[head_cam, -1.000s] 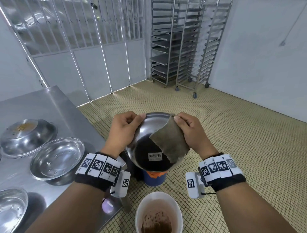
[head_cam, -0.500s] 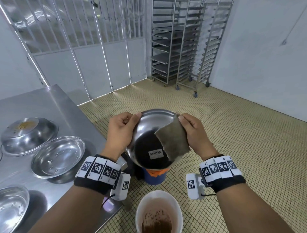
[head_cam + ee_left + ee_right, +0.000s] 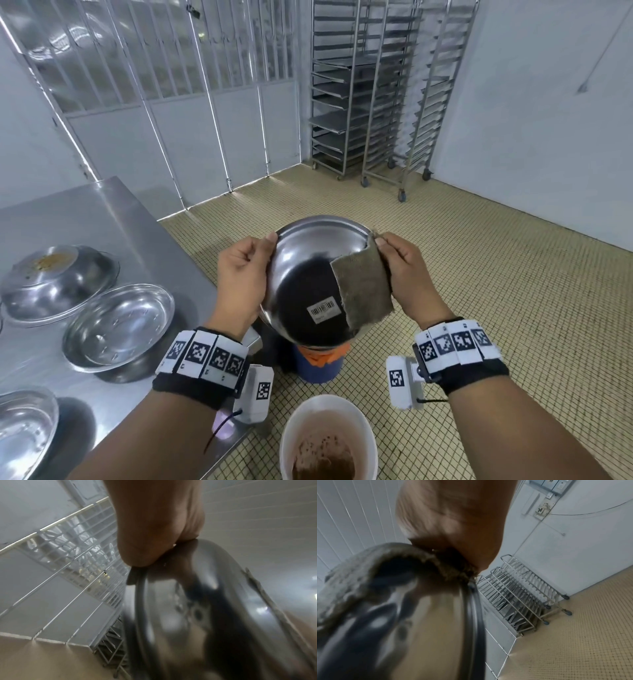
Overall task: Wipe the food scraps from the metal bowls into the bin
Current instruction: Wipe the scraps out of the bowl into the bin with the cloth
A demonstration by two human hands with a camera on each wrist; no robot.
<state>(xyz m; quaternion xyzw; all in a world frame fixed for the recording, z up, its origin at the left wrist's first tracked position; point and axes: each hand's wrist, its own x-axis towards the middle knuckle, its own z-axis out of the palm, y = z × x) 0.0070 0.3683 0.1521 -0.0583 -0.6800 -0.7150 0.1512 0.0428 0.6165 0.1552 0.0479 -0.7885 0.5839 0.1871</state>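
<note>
Nearest the person, a white bucket (image 3: 329,435) stands on the tiled floor (image 3: 496,308) and holds brown scraps; just beyond it stands a blue bin (image 3: 318,365) with an orange liner at its rim.

Above the blue bin, both hands hold 1 metal bowl (image 3: 308,270) tilted on edge, its underside toward the person; a barcode sticker (image 3: 324,310) sits on that underside.
- Left hand (image 3: 241,277): fingers curled over the bowl's left rim, thumb on the outer wall; the left wrist view shows the same grasp at the rim.
- Right hand (image 3: 406,274): pinches a grey-brown cloth (image 3: 364,291) against the bowl's right rim; the cloth hangs down over the outer wall; whether part of it lies inside the bowl cannot be told.

To the left, a steel table (image 3: 102,219) carries 3 more bowls: 1 upright at the near edge (image 3: 24,435); 1 upright at the middle (image 3: 118,322); 1 turned over farther back (image 3: 58,281), with yellowish scraps on its base.

At the far wall stand wheeled tray racks (image 3: 373,102); to their left runs a barred metal gate (image 3: 164,68).
</note>
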